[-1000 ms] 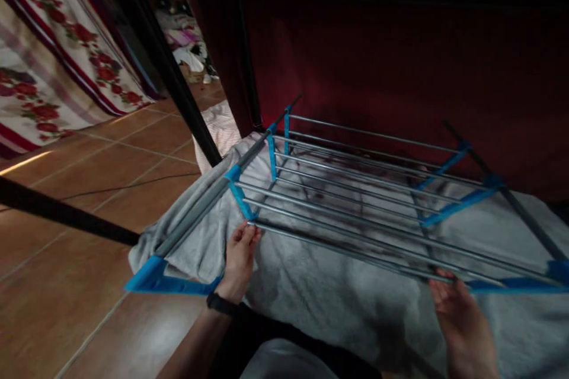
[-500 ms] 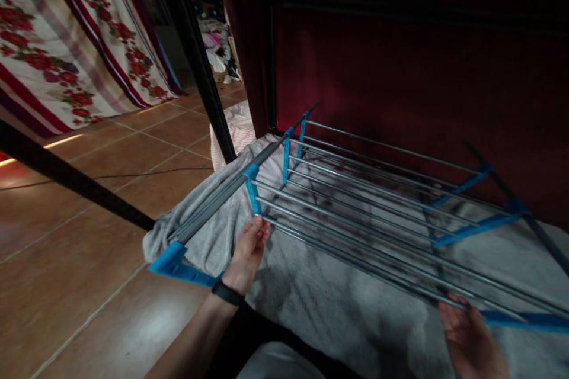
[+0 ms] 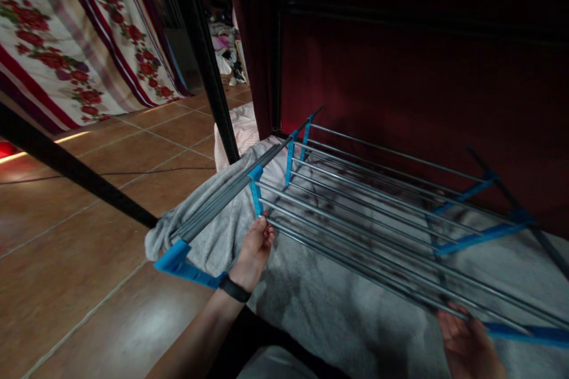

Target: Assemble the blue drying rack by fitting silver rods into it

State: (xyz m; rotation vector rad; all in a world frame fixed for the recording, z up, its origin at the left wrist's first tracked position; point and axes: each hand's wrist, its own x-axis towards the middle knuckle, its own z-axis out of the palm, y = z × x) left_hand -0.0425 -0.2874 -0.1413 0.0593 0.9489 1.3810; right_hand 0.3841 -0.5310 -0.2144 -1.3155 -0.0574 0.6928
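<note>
The metal rack [image 3: 355,228] lay across the grey blanket [image 3: 320,308], in front of the dark red panel [image 3: 377,83] on the far side. The person's hands were well apart, both closed on its near rod [image 3: 320,247]: the left hand [image 3: 256,241] beside a blue bracket [image 3: 255,189], the right hand [image 3: 466,334] farther right. How firmly each gripped could not be told. An uneven pull might have twisted the frame or worked the rod loose from its bracket. The soft, creased blanket probably gave poor footing, so the rack could have slid or tipped. At the near left, the blue foot [image 3: 173,259] might have snagged the cloth if dragged.
</note>
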